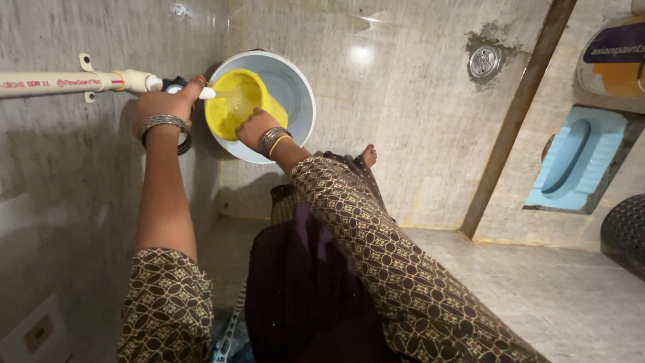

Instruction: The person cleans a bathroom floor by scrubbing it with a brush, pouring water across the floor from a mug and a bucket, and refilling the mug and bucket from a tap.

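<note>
My left hand (166,102) grips the tap (176,85) at the end of a cream wall pipe (67,82), fingers wrapped over its handle. My right hand (256,129) holds a yellow plastic mug (232,101) by its side, tilted under the tap's white spout (207,94), with water inside. The mug hangs over a pale blue bucket (299,94) standing on the tiled floor below. Both wrists wear metal bangles, and my sleeves are brown with a patterned print.
A round floor drain (484,61) lies at the upper right. A blue squat toilet pan (578,160) sits beyond a dark threshold strip (517,117). A paint bucket (615,57) and a dark perforated basket (625,232) stand at the right edge. My bare foot (368,155) rests by the bucket.
</note>
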